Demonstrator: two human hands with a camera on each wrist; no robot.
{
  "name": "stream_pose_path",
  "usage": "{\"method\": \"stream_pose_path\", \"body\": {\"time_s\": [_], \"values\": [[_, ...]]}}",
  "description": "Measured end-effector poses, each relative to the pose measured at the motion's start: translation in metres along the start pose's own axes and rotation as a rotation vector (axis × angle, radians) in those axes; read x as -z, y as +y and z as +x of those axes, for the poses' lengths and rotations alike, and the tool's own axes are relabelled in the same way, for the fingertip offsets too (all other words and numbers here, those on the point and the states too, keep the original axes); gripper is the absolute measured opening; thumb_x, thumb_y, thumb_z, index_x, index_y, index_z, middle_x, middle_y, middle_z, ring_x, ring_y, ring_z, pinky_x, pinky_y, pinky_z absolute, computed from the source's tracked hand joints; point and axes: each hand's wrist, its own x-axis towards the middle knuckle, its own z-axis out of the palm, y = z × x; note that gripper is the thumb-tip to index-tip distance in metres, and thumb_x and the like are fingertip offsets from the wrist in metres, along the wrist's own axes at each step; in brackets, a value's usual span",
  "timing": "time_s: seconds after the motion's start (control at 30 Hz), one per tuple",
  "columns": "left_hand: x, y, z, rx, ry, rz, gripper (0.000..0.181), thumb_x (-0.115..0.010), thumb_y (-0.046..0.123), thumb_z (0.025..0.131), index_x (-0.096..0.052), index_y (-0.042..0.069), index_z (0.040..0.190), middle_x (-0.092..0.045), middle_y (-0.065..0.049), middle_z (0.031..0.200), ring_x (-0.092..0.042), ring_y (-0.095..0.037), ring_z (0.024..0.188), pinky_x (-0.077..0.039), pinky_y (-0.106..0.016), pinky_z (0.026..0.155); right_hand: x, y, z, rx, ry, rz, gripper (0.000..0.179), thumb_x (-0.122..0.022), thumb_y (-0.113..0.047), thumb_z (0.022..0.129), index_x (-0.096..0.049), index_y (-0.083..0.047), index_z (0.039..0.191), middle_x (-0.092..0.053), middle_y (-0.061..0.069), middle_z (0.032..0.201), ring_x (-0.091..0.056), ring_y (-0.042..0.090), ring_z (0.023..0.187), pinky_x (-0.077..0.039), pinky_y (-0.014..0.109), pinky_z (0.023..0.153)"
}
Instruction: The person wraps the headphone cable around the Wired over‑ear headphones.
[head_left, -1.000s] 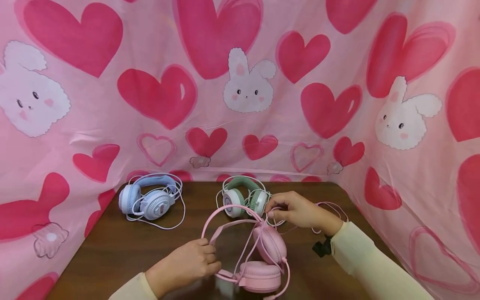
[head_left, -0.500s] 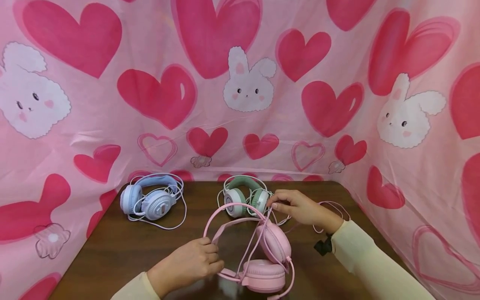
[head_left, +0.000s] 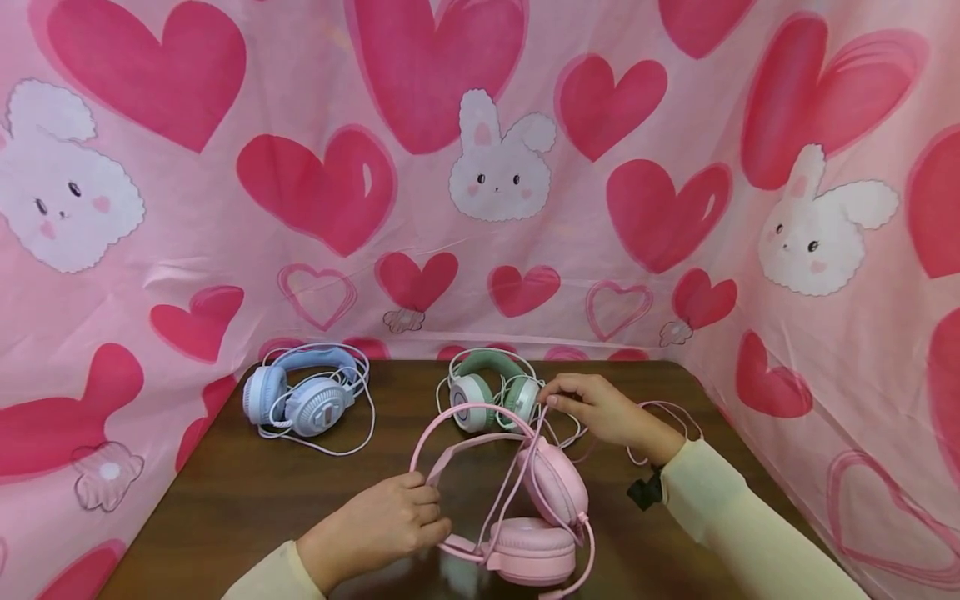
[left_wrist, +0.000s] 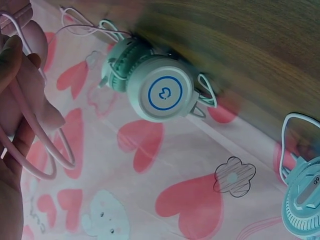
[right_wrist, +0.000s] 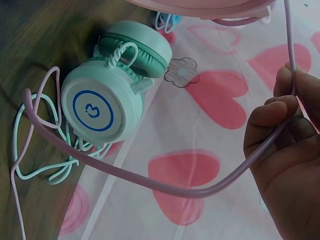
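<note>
A pink pair of headphones [head_left: 532, 554] with a thin microphone boom is held above the front of the table. My left hand [head_left: 382, 525] grips its headband on the left side, fingers curled round it. Pink cable strands run across the headphones from the headband towards the right ear cup. Between thumb and fingers, my right hand [head_left: 600, 408] pinches the pink cable [right_wrist: 200, 191] just above the right cup; in the right wrist view the cable hangs in a loop from those fingers. Part of the headband is hidden behind the left hand.
Green-and-white headphones [head_left: 471, 402] stand at the back middle, just left of the right hand. Light blue headphones [head_left: 315, 406] with a looped cable lie at the back left. More pink cable [head_left: 667, 406] trails on the table [head_left: 255, 508] behind the right wrist.
The pink headphones have shifted slightly right with the left hand. My right hand, still pinching the cable, has moved slightly up and right, drawing the strand straighter.
</note>
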Motion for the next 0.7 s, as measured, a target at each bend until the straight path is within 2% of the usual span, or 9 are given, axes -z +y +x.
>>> {"method": "stream_pose_path", "body": {"time_s": [0.13,0.37,0.57,0.7], "values": [[0.002,0.001,0.001,0.016,-0.019,-0.010,0.015,-0.048,0.013,0.093,-0.061,0.021,0.090,-0.063,0.008,0.085,-0.058,-0.011,0.084,-0.042,-0.028,0.079,-0.003,0.004,0.000,0.007,0.027,-0.001,0.015,-0.060,-0.010,0.095,-0.071,-0.018,0.104,-0.067,-0.007,0.099,-0.061,0.012,0.094,-0.050,0.030,0.081],[0.006,-0.001,0.003,0.002,-0.014,0.006,0.024,-0.041,0.011,0.098,-0.062,0.021,0.092,-0.064,0.008,0.087,-0.059,-0.010,0.086,-0.042,-0.027,0.079,-0.004,0.008,0.000,0.027,0.039,0.009,0.014,-0.060,-0.009,0.095,-0.071,-0.014,0.103,-0.067,-0.006,0.100,-0.060,0.014,0.094,-0.050,0.029,0.081],[0.007,-0.002,0.004,-0.014,0.020,0.032,0.025,-0.038,0.012,0.098,-0.061,0.021,0.091,-0.062,0.008,0.086,-0.059,-0.011,0.085,-0.042,-0.028,0.078,-0.006,0.010,0.000,-0.007,0.033,0.021,0.014,-0.061,-0.010,0.095,-0.071,-0.013,0.104,-0.067,-0.005,0.099,-0.059,0.013,0.092,-0.050,0.028,0.080],[0.007,-0.001,0.002,-0.009,0.034,0.018,0.026,-0.037,0.013,0.099,-0.061,0.021,0.093,-0.062,0.007,0.088,-0.059,-0.011,0.087,-0.043,-0.028,0.079,-0.009,0.015,-0.001,-0.047,0.038,0.028,0.014,-0.062,-0.009,0.094,-0.071,-0.012,0.104,-0.067,-0.002,0.098,-0.057,0.012,0.088,-0.049,0.027,0.076]]}}
